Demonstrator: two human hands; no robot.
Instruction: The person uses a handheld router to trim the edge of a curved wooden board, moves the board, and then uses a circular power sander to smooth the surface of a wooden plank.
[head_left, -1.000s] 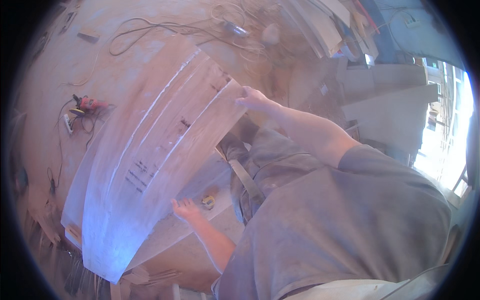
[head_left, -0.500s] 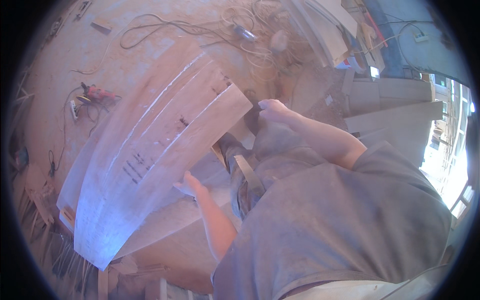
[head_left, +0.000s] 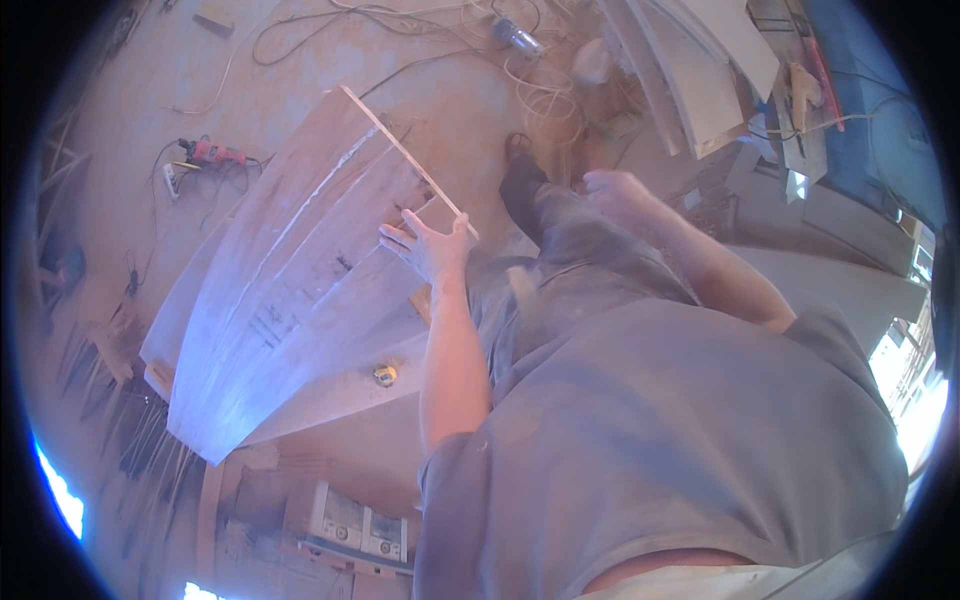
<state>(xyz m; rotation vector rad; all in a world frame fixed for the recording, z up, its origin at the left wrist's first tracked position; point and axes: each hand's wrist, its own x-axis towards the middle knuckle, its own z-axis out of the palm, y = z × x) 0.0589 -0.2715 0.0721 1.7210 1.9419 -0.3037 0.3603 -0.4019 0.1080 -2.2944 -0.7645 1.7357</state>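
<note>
A long curved wooden panel with white lines and dark marks leans across the left middle, over another pale sheet. My left hand grips its near right corner, fingers spread over the face and thumb by the end edge. That light-coloured end edge shows as a narrow strip. Apart from the panel, my right hand hovers above my leg. Its fingers are curled in and slightly blurred, and nothing shows in them. A yellow tape measure lies on the lower sheet beside my left forearm.
A red power tool with a cable lies on the dusty floor at left. Loose cords and a clear bottle-like object are ahead. Curved boards stack at upper right; thin wood strips lie lower left.
My left hand has moved up along the panel to its right corner and taken hold. The panel has tilted, showing its end edge. My right hand has shifted right and curled.
</note>
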